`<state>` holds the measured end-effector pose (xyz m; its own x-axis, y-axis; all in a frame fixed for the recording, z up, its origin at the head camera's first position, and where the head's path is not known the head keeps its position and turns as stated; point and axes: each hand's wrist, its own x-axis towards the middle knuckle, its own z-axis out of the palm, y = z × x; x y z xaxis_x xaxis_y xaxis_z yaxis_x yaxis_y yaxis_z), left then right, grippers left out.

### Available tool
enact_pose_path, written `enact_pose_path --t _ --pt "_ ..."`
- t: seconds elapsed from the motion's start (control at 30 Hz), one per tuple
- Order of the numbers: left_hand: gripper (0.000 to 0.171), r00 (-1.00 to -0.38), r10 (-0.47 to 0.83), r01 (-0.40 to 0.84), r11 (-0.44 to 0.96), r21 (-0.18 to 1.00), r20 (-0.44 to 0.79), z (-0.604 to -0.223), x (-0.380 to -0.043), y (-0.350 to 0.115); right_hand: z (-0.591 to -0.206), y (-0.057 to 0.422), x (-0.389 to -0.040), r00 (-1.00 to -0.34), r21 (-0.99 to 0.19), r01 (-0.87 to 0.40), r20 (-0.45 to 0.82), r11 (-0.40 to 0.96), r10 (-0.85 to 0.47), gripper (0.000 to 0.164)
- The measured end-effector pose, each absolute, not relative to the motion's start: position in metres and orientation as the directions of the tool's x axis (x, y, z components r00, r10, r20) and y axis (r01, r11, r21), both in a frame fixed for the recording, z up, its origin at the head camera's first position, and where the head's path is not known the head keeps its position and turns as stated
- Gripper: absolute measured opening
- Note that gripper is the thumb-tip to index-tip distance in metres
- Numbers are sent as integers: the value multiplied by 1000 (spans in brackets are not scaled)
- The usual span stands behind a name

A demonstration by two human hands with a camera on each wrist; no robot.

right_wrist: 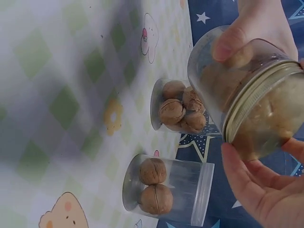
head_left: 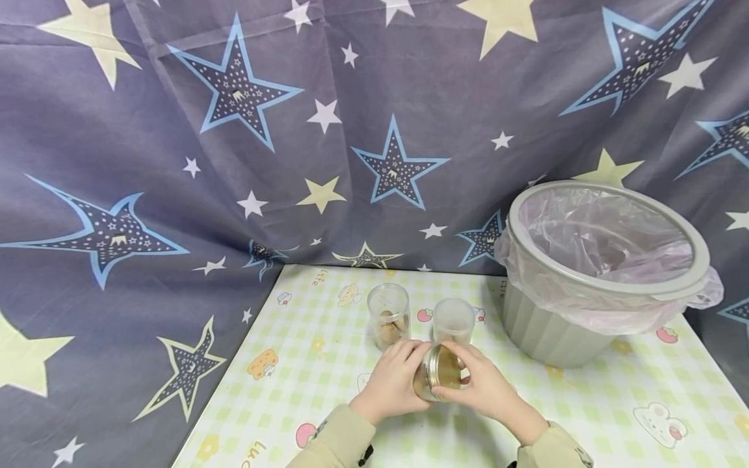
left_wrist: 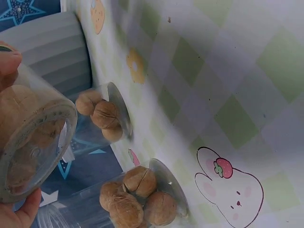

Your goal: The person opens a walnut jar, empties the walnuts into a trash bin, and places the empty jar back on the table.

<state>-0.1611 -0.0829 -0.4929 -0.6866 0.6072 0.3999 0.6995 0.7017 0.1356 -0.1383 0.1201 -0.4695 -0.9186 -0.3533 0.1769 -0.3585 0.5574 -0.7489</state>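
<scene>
Above the table, both hands hold a tilted clear jar point(left_wrist: 42, 128) with walnuts inside and a gold-rimmed lid point(right_wrist: 262, 111). My left hand point(head_left: 394, 383) wraps round the jar's body. Thumb and fingers of my right hand point(head_left: 490, 389) grip the lid's edge from the other side. Just beyond the hands stand two more clear jars upright. The left jar point(head_left: 388, 300) has several walnuts point(left_wrist: 140, 183) at its bottom. In the right jar point(right_wrist: 183, 183) a few walnuts lie low, under a translucent top point(head_left: 454, 312).
A grey bin point(head_left: 544, 331) with a clear plastic liner point(head_left: 608, 240) stands at the right back of the table. The table point(head_left: 292, 364) wears a green checked cover with cartoon prints. A star-patterned curtain point(head_left: 281, 162) hangs behind and at the left.
</scene>
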Motion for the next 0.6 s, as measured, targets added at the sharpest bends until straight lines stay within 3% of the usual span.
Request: enact_pose_path --t 0.2,0.37,0.6 --pt "93 -694 618 710 672 210 369 -491 -163 -85 -472 122 -138 -849 -663 -521 338 537 -407 75" --pt "91 -693 634 721 611 328 343 -490 -165 -85 -473 125 -139 -747 -508 -664 483 549 -456 81" --pt "96 -720 635 690 613 385 280 -492 -164 -86 -476 131 -144 -605 -395 -796 540 458 -585 85"
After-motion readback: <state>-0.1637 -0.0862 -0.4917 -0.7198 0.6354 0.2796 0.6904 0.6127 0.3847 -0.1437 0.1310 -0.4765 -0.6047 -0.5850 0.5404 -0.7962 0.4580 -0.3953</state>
